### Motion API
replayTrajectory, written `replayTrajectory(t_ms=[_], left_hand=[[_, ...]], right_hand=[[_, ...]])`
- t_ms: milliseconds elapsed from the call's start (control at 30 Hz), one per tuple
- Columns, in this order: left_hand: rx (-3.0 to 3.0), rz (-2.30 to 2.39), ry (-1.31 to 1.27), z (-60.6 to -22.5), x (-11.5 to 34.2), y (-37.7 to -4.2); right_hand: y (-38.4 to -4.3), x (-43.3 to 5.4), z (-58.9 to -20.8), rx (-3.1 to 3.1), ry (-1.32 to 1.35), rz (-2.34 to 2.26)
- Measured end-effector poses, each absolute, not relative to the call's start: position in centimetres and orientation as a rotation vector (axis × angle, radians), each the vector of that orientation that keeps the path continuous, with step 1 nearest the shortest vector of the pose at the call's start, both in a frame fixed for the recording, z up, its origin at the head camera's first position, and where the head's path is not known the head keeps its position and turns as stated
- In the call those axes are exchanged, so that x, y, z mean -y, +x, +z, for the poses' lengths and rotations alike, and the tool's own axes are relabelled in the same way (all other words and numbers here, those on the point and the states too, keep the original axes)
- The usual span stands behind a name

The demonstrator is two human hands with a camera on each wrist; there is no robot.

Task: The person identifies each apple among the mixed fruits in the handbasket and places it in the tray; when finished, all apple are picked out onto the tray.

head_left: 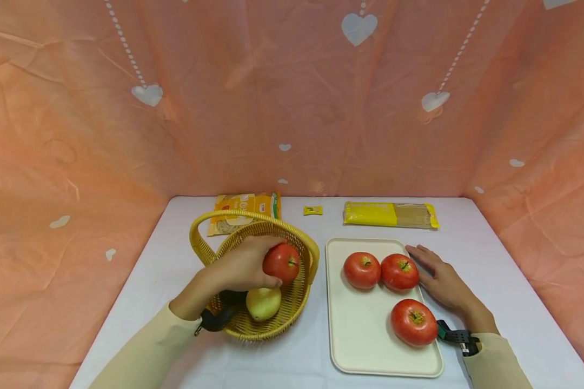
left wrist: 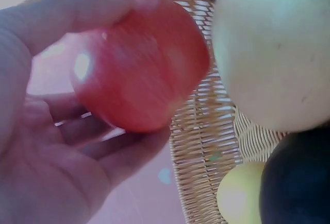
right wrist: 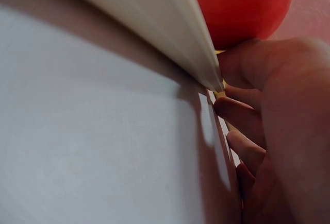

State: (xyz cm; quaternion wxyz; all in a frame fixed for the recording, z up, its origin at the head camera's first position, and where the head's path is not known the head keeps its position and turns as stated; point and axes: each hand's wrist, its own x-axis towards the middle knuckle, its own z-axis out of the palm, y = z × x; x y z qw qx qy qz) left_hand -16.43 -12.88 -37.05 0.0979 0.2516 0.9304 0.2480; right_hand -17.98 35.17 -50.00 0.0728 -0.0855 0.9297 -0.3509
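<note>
My left hand (head_left: pixel 245 265) grips a red apple (head_left: pixel 281 263) over the wicker basket (head_left: pixel 297 302), thumb on one side and fingers on the other. Below the apple in the basket sits a yellow pear-like fruit (head_left: pixel 263 303), with a dark rounded item (head_left: pixel 232 297) partly hidden by the hand and wrist. The left wrist view shows a large pale fruit (left wrist: pixel 273 54) close by, and a smaller yellow one (left wrist: pixel 240 193) behind the dark one. My right hand (head_left: pixel 443 281) lies at the right edge of the cream tray (head_left: pixel 360 346), thumb at its rim, fingers extended loosely.
Three red apples rest on the tray: two side by side (head_left: pixel 362 270) at its far half, another (head_left: pixel 413 322) nearer. Behind the basket lies an orange-yellow food packet (head_left: pixel 245 208). A small yellow wrapped piece (head_left: pixel 313 210) and a long yellow noodle packet (head_left: pixel 384 214) lie along the back.
</note>
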Motion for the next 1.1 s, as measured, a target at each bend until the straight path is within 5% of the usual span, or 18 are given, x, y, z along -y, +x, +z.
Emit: replayTrajectory(t_ms=[500, 1100], left_hand=[[-2.45, 1.319, 0.98, -36.6, 14.0, -11.8], [-2.079, 1.559, 1.054, -38.9, 8.5, -9.1]], right_hand=[[-17.9, -35.0, -49.8, -2.808, -0.27, -1.054], [-17.9, -35.0, -49.8, -2.778, -0.248, -1.073]])
